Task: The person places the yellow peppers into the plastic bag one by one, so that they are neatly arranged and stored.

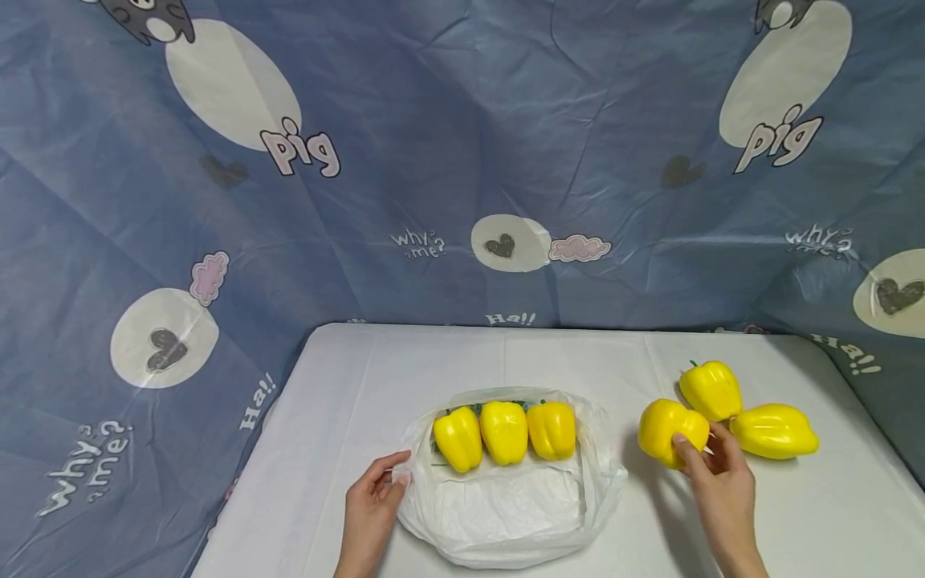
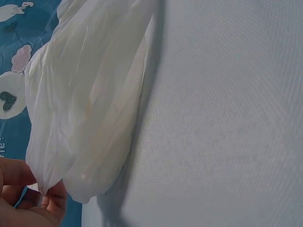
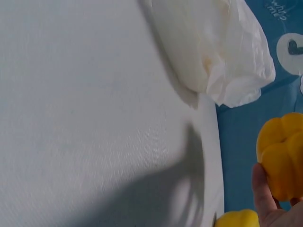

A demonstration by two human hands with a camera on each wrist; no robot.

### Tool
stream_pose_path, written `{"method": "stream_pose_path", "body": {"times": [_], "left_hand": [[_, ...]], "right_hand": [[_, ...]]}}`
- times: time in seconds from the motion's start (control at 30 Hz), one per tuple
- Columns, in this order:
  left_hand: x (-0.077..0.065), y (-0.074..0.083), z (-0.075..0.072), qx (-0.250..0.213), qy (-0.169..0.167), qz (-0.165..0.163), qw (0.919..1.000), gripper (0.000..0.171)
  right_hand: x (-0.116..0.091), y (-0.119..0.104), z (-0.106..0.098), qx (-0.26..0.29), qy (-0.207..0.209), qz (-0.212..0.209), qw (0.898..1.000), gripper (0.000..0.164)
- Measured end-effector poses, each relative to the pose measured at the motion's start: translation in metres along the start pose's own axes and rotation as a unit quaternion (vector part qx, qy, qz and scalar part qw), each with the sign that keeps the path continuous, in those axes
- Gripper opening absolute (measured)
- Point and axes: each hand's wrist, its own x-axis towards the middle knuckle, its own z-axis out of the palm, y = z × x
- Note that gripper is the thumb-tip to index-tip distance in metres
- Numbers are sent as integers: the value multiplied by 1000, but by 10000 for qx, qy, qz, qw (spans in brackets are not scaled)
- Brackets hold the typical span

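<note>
My left hand (image 1: 372, 506) pinches the left rim of a white plastic bag (image 1: 506, 550), which stands with its mouth spread wide. Inside, along the far side, three yellow bell peppers (image 1: 503, 433) lie in a row. To the right of the bag, my right hand (image 1: 719, 486) grips another yellow bell pepper (image 1: 672, 429) between thumb and fingers, raised over the table with its shadow below. In the right wrist view this held pepper (image 3: 283, 156) shows its lobed end. The left wrist view has the bag's side (image 2: 85, 104) hanging in folds from the fingers.
Two more yellow peppers lie on the white-covered table (image 1: 347, 377) at the right: one farther back (image 1: 711, 391), one on its side (image 1: 776, 432) just beyond the right hand. A blue printed cloth (image 1: 448, 185) hangs behind the table and along its sides.
</note>
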Motion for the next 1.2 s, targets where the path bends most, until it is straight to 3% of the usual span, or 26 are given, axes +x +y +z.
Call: {"method": "stream_pose_path", "body": {"times": [0.27,0.47,1.2], "left_hand": [[0,-1,0,-18,29,-13,10000,34],[0,-1,0,-56,48,-40,10000,33],[-1,-1,0,-121,49,-137,9998,33]], "right_hand": [[-7,-6,6,1089,8,34,9940,49],[-12,-10,9,1399,-81,-12,9901,46],[-33,-15,24,1534,-722,-131,9854,48]]}}
